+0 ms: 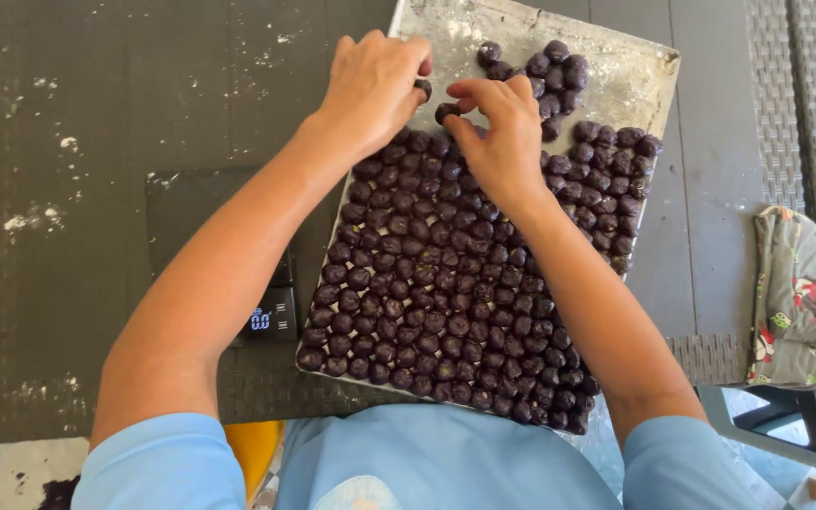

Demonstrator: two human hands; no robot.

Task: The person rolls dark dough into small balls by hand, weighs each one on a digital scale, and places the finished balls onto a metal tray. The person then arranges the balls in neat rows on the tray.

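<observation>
A dark grey worktop dusted with white flour carries a floured metal baking tray packed with rows of small dark purple dough balls. Near the tray's far end, the left hand pinches one ball in its fingertips and the right hand grips another ball. A black digital scale sits just left of the tray, and a patterned grey cloth lies at the right.

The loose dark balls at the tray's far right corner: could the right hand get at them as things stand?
Probably yes. The right hand sits beside that cluster of loose dark balls, with only bare floured tray between them. It pinches one ball, so it is not free.
</observation>
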